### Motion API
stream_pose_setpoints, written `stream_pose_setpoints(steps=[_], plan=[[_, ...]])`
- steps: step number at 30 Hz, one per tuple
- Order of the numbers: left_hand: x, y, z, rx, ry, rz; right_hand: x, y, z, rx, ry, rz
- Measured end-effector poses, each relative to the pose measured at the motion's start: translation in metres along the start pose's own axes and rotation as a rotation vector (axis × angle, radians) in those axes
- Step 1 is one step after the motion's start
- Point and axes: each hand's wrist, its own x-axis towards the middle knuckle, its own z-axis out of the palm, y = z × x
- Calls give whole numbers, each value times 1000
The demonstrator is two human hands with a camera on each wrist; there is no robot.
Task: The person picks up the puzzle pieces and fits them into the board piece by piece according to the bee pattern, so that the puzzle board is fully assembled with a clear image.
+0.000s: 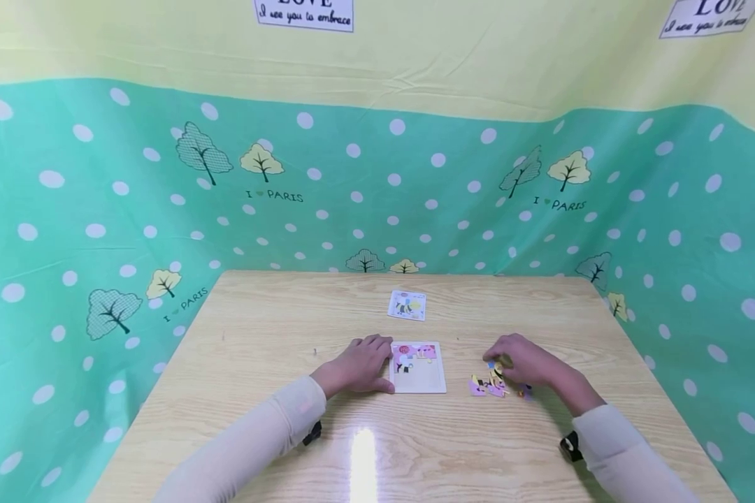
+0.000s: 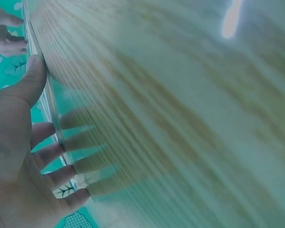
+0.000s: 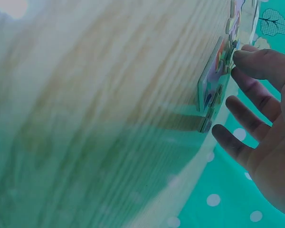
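Note:
A white-framed puzzle tray lies mid-table, with pink and dark pieces filling its upper part and a bare area below. My left hand rests at the tray's left edge, its thumb by the near corner and its fingers loosely extended along the side. To the right, a loose pile of puzzle pieces in pink, yellow and black lies on the wood. My right hand is over the pile's far right side, fingers spread and relaxed. Its thumb and index fingertip are right at the pieces in the right wrist view.
Beyond the tray lies a small picture card showing a bee. The wooden table ends at a green polka-dot cloth hanging behind and at both sides. Light glares off the near tabletop.

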Motion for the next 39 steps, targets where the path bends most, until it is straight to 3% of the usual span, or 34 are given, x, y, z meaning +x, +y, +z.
stream_pose_setpoints(steps=[20, 31, 39], plan=[[-1, 0, -1, -2, -3, 3, 2, -1, 0, -70, 1, 53], [1, 0, -1, -8, -6, -1, 6, -1, -3, -55, 42, 51], [0, 2, -3, -13, -8, -9, 17, -12, -3, -7, 60, 51]])
